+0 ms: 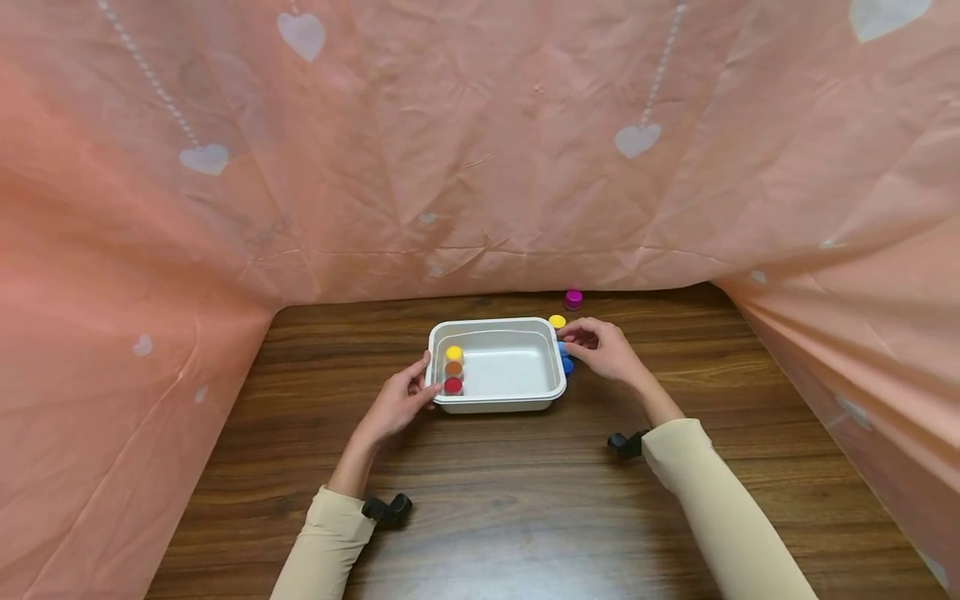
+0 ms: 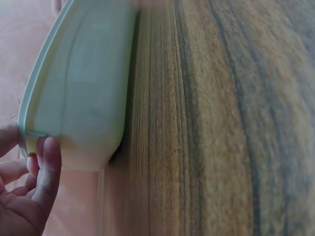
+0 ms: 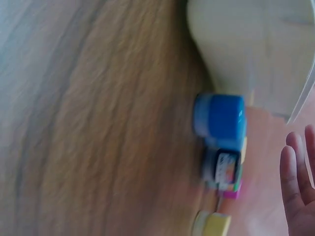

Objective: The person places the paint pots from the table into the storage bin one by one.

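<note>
Forearms (image 1: pixel 731 517) extended; left hand (image 1: pixel 397 404) pinches tray rim (image 1: pixel 498 400), right hand (image 1: pixel 611 354) loose beside blue jars (image 3: pixel 226 117).

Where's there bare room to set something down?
Bare tabletop lies between the white tray and the sleeves, and between the left grip and the curtain. Inside, the tray is bare right of three lidded pots. Crowded: just past its right end, with a blue-lidded pot, a yellow-lidded pot and the right grip.

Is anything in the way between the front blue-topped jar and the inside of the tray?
Yes: the right side wall of the white tray. The blue-topped jar stands just outside it, so it would probably need lifting over that wall.
</note>
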The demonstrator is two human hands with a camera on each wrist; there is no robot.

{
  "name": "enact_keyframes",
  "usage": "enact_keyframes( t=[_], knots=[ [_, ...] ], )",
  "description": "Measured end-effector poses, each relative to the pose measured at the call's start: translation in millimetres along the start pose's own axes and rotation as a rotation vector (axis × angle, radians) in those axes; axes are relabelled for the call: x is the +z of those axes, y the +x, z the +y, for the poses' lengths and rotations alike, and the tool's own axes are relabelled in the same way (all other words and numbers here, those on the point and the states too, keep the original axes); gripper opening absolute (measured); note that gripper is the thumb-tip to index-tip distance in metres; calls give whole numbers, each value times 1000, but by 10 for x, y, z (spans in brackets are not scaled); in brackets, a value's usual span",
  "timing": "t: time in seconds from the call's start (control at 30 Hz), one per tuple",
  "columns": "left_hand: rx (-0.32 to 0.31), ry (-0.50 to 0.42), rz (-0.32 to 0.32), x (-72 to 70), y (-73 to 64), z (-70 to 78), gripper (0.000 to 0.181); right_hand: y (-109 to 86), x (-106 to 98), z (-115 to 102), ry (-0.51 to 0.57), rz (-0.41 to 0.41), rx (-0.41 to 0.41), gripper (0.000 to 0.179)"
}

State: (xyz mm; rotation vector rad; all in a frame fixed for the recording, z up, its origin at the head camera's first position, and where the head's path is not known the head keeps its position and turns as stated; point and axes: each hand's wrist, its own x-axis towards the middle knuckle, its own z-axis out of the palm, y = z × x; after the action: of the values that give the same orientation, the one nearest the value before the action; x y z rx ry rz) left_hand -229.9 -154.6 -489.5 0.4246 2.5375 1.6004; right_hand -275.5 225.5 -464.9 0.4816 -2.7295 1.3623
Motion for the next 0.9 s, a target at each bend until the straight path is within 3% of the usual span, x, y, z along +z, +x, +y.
enact_keyframes(
  t=[0.33,0.9],
  knots=[
    [-31,26,-7,-42,-39,2,67,-69,1,212,14,-43,80,26],
    [-23,23,-6,-90,-96,-12,68,-75,120,308,16,-138,215,29]
  ],
)
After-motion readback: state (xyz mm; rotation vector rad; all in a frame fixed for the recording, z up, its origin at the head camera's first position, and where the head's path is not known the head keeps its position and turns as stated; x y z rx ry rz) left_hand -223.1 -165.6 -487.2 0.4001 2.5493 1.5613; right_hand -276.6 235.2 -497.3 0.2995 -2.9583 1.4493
